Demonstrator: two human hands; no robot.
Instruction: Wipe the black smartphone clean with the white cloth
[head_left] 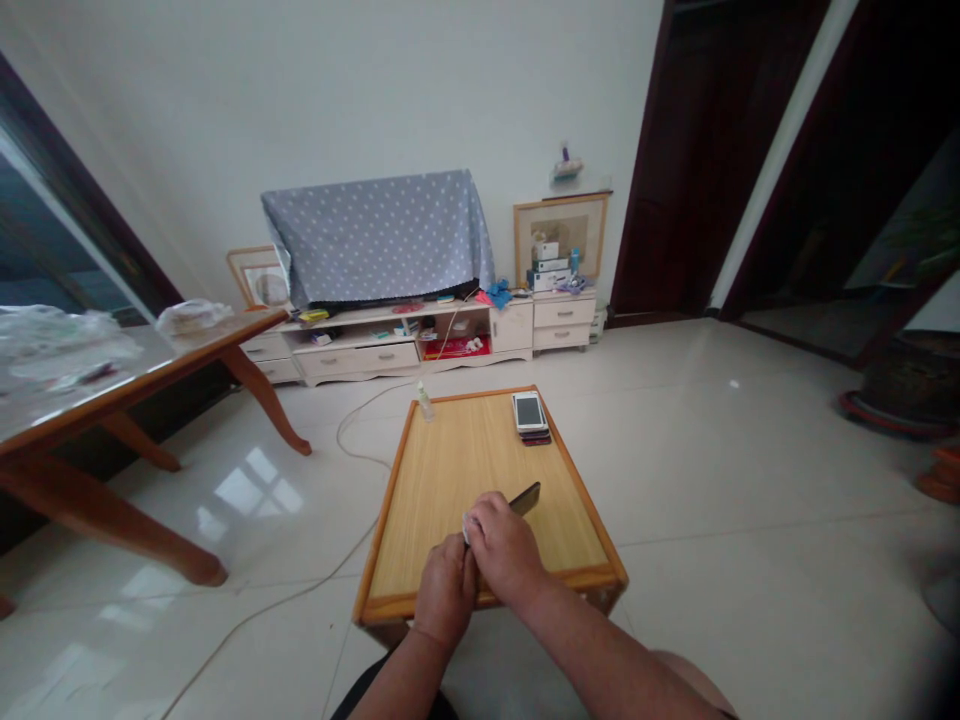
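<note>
Over the near part of a small wooden table (450,440), a dark, thin phone (526,498) slants up to the right, mostly hidden behind my fingers. My left hand (444,585) is closed around its lower end. Closed over the phone's middle, my right hand (501,540) presses a bit of white cloth or tissue (466,528) against it, of which only an edge shows. Toward the table's far right corner lies a stack of phones (529,412), the top one white with a dark screen. A small clear bottle (425,403) stands upright at the far left corner.
A larger table (247,335) with plastic bags on it stands to the left. A cable (300,590) runs across the tiled floor beside the small table. Against the wall is a low white cabinet (360,357) bearing a cloth-covered shape (382,235) and boxes.
</note>
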